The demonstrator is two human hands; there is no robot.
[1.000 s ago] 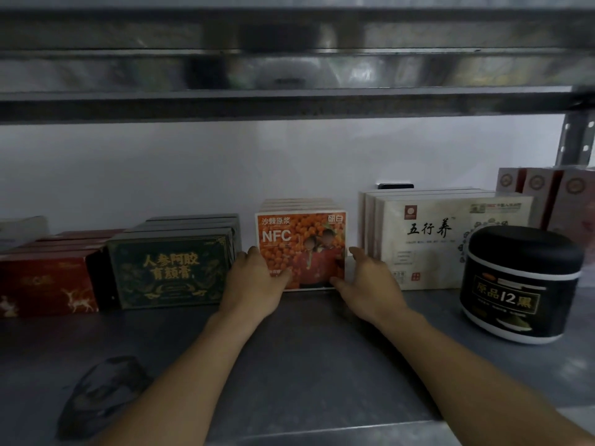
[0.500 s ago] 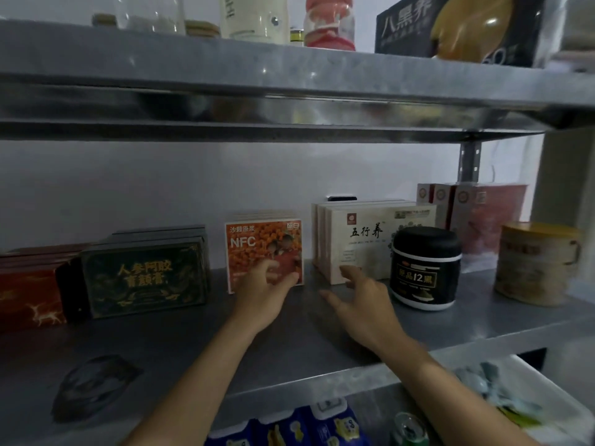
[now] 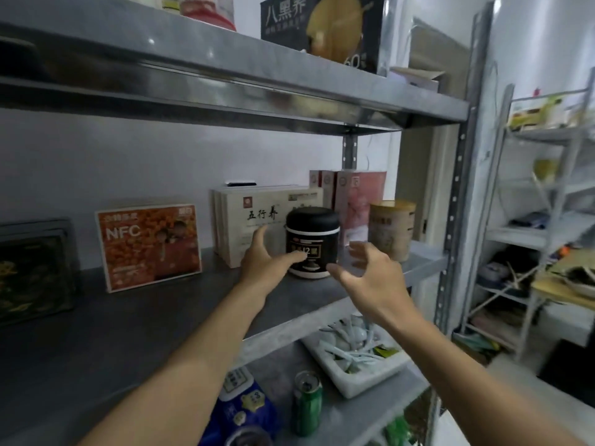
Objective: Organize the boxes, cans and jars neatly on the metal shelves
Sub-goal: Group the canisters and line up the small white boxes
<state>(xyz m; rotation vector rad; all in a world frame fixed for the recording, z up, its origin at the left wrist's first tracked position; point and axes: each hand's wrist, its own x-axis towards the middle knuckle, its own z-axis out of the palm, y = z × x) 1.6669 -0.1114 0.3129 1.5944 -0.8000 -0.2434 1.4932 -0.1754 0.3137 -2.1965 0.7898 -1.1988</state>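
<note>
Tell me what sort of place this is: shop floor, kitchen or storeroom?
Probably a storeroom or stockroom. Bare metal shelving with a slotted upright holds packaged goods such as the orange NFC box and the black jar, and a second rack to the right is piled with loose clutter.

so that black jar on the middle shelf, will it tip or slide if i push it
The black jar looks squat and wide-based, so it probably resists tipping. Its glossy wall on the smooth metal shelf suggests it would slide if pushed. Round and smooth, it could slip, so the left hand and right hand flanking it seem apt.
</note>
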